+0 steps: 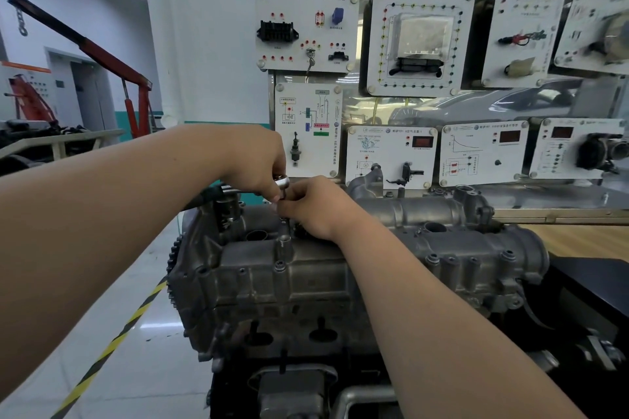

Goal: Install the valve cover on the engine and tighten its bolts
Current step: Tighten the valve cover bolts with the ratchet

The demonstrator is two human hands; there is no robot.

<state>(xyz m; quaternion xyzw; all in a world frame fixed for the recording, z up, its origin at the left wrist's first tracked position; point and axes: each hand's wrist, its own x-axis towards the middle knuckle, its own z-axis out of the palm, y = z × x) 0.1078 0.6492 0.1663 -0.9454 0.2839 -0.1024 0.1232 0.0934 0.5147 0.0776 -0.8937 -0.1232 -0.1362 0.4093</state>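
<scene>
Left grip [255, 163] holds ratchet [282, 181], right grip [316, 207] pinches its extension [288, 223]; display boards [420, 41] behind

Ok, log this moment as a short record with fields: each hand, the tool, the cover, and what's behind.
left hand: grips the head of the chrome ratchet wrench
right hand: pinches the thin shaft under the wrench head
tool position: shaft points down into the cover's top, near its left end
cover: grey cast-metal valve cover, sitting on the engine
bolt tightness: cannot tell
background: white training panels; red engine hoist at left
</scene>
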